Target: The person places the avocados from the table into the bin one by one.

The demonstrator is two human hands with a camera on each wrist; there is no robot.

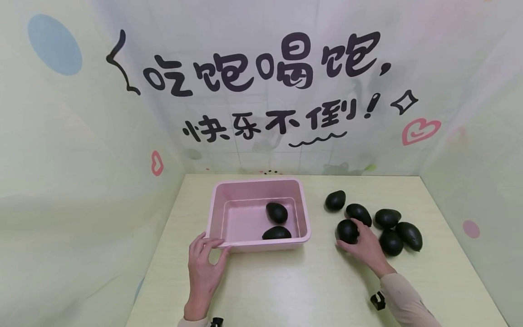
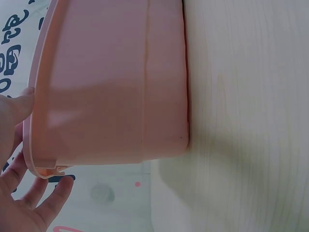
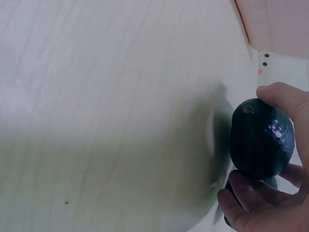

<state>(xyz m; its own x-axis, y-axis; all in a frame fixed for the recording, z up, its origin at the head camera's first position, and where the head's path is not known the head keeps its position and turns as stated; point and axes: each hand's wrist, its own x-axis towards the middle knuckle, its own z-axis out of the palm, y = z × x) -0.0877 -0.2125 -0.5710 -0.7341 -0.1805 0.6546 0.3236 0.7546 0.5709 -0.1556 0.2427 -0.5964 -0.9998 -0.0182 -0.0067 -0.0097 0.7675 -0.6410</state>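
A dark green avocado (image 3: pixel 260 137) is held between the thumb and fingers of my right hand (image 1: pixel 366 247). The right wrist view shows it slightly off the table, with part of another avocado behind the fingers. To the left stands a pink plastic bin (image 1: pixel 261 247) with two avocados inside, one near the right wall (image 1: pixel 277 213) and one by the front wall (image 1: pixel 277 233). My left hand (image 1: pixel 205 268) grips the bin's rim at the front left corner. In the left wrist view the thumb (image 2: pixel 21 104) lies against the outside of the rim.
Several more avocados lie on the table's right side: one at the back (image 1: pixel 335 200), one just behind my right hand (image 1: pixel 358 214), and a cluster (image 1: pixel 409 236) to its right. Printed curtains (image 1: pixel 286 159) enclose the pale wooden table (image 1: pixel 282 290) at the back and sides.
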